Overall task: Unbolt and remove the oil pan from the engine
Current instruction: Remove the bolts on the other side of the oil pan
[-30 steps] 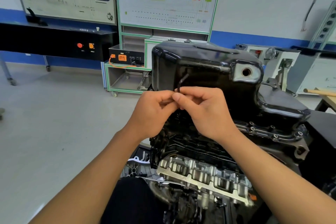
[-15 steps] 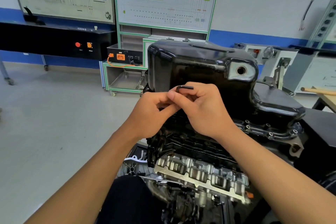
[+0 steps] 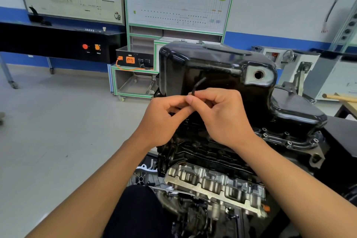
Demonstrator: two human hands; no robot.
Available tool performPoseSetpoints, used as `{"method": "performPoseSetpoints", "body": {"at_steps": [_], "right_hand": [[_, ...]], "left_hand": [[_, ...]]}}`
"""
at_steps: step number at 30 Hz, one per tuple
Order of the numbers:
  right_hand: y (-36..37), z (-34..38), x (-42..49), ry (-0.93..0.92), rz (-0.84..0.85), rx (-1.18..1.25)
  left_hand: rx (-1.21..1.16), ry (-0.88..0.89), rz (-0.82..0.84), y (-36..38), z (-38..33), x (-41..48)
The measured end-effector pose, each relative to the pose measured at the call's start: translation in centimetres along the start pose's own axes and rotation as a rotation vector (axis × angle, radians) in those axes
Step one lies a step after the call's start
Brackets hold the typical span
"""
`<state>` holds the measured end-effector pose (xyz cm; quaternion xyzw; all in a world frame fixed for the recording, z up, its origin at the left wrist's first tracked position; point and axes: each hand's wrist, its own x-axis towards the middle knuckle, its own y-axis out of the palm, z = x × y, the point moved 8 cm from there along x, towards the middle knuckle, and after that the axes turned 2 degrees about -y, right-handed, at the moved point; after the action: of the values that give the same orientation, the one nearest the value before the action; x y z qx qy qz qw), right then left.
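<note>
A glossy black oil pan (image 3: 218, 67) sits on top of the upturned engine (image 3: 212, 162), its drain hole (image 3: 258, 74) facing me. A thin black L-shaped hex key (image 3: 197, 86) rises in front of the pan's near side. My right hand (image 3: 222, 116) pinches the key's shaft between thumb and forefinger. My left hand (image 3: 164, 120) meets it from the left, its fingertips curled onto the same shaft just below. The key's lower end and the bolt under it are hidden by my fingers. Several bolt holes (image 3: 289, 142) line the pan's flange at the right.
The silver cylinder head (image 3: 212, 185) hangs below the block near my dark-trousered knee (image 3: 139, 210). A green-framed training board and cart (image 3: 135, 81) stand behind, a black console (image 3: 58, 44) at the left, white machines (image 3: 301, 71) and a wooden handle (image 3: 340, 97) at the right. Grey floor spreads left.
The key's short arm has swung: slanted up a second ago, level half a second ago, slanted up to the right now. Both hands stayed at the same bolt.
</note>
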<state>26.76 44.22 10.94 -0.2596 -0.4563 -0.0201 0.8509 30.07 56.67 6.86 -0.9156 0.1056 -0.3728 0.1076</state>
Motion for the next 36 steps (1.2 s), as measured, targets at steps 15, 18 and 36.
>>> {"method": "performPoseSetpoints", "body": {"at_steps": [15,18,36], "right_hand": [[-0.1,-0.2,0.2,0.005,-0.015,0.033],[0.6,-0.1,0.2,-0.018,0.09,-0.014],[0.7,0.1,0.2,-0.019,0.075,-0.058]], "left_hand": [[0.03,0.021,-0.097,-0.6,-0.8,0.2],[0.023,-0.017,0.027,-0.3,-0.2,0.2],[0.136,-0.008,-0.002,-0.3,-0.4,0.4]]}}
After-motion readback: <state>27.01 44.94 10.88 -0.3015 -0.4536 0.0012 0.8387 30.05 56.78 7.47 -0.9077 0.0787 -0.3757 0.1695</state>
